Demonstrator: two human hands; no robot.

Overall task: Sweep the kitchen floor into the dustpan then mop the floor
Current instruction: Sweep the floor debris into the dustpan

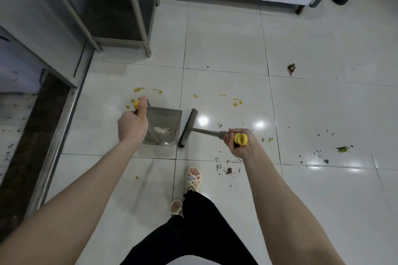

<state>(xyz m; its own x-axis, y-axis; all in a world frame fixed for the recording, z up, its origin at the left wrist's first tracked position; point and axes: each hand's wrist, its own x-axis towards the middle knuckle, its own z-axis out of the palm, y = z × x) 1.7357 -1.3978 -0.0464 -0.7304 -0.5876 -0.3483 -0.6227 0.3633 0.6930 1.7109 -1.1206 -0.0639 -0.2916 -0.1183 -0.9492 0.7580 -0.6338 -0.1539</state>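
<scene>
Left hand (132, 125) grips dustpan (164, 127) handle; right hand (240, 142) grips broom (189, 128).

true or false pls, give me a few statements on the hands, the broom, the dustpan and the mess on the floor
1. The left hand grips the handle of the dustpan. True.
2. The broom head lies to the left of the dustpan. False: it lies along the dustpan's right edge, and the right hand grips the broom's handle.
3. The dustpan is empty. False: some pale debris lies inside it.
4. Yellow spots mark the floor beyond the dustpan. True.
5. No scraps are left on the tiles. False: scraps lie scattered to the right of the broom.
</scene>
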